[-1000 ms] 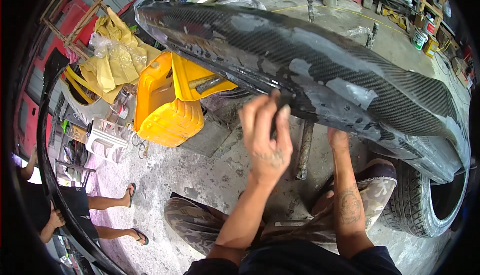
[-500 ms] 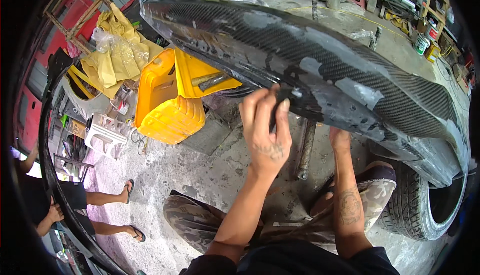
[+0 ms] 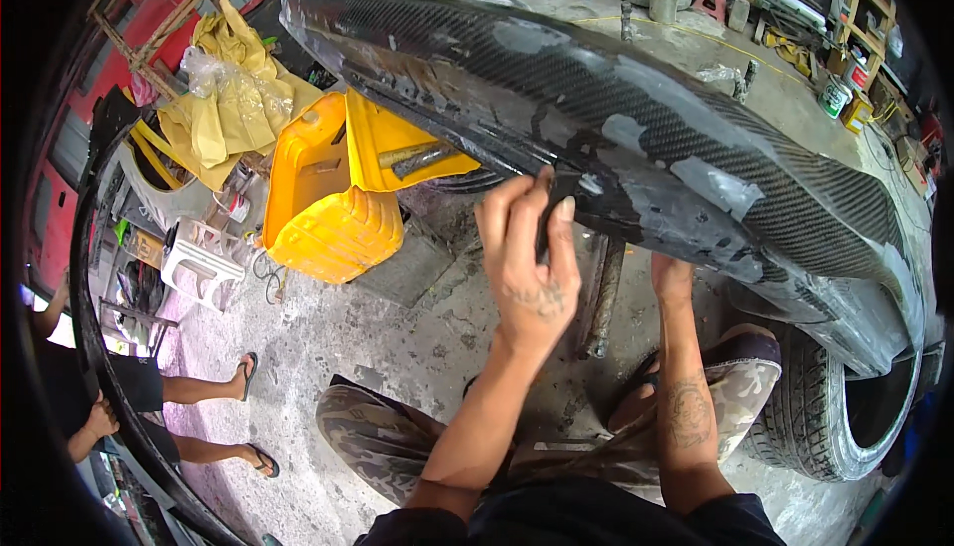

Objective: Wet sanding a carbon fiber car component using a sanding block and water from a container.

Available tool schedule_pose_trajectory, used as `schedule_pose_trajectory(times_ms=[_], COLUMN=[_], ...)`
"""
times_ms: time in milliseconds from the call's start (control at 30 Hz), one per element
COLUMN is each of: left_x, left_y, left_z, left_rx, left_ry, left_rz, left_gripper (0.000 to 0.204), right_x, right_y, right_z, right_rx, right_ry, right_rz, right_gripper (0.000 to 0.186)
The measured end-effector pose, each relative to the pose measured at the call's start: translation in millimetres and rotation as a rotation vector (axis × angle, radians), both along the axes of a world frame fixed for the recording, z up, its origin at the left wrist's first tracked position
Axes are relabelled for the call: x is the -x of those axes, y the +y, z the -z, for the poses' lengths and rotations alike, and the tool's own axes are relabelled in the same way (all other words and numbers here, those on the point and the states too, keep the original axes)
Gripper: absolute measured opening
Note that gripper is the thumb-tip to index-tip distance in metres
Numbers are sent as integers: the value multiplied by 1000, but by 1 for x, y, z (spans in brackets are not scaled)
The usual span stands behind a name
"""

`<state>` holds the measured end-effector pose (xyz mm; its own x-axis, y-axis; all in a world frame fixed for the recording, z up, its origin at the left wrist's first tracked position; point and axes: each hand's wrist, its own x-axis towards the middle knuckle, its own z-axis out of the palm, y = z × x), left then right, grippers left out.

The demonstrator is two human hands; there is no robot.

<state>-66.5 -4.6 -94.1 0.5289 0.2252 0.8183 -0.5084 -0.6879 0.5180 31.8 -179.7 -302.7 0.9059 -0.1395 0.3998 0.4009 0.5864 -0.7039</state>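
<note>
A long carbon-fibre car body panel [image 3: 636, 139], shaped like a bumper, stretches across the upper middle; its woven black surface carries grey smooth patches and looks wet in places. Against its near lower edge, my left hand [image 3: 527, 243] is closed, pinching a small dark piece [image 3: 554, 210] that looks like sandpaper between thumb and fingers. Below the panel's underside, farther right, my right hand [image 3: 673, 276] reaches up and touches it. The panel hides those fingers, so their grip does not show.
Left of the panel stands a yellow plastic crate [image 3: 338, 233], with brown paper [image 3: 234, 99] behind it. A tyre [image 3: 825, 417] lies at right under the panel's end. Metal stand legs [image 3: 603, 298] rise below it. At far left another person [image 3: 109, 397] holds a curved black strip [image 3: 94, 317].
My hands stay at nearly the same spots on the panel. The view has shifted slightly, and the other person's black strip sits a little farther left.
</note>
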Motion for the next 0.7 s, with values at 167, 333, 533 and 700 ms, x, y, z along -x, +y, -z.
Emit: schedule_pose_trajectory(times_ms=[167, 333, 533, 700], left_x=[6, 13, 14, 5], left_y=[1, -19, -18, -6], left_z=[-1, -2, 2, -5], left_rx=[-70, -39, -36, -61], left_ry=[73, 75, 58, 38], left_rz=[5, 16, -7, -17], left_gripper=[21, 21, 23, 26], right_x=[0, 3, 8, 8], right_y=[-6, -11, -1, -3], right_z=[8, 5, -10, -20], right_rx=[31, 78, -2, 18], right_ry=[158, 91, 141, 34], right_rz=[-32, -48, -16, 13], right_gripper=[77, 67, 81, 80])
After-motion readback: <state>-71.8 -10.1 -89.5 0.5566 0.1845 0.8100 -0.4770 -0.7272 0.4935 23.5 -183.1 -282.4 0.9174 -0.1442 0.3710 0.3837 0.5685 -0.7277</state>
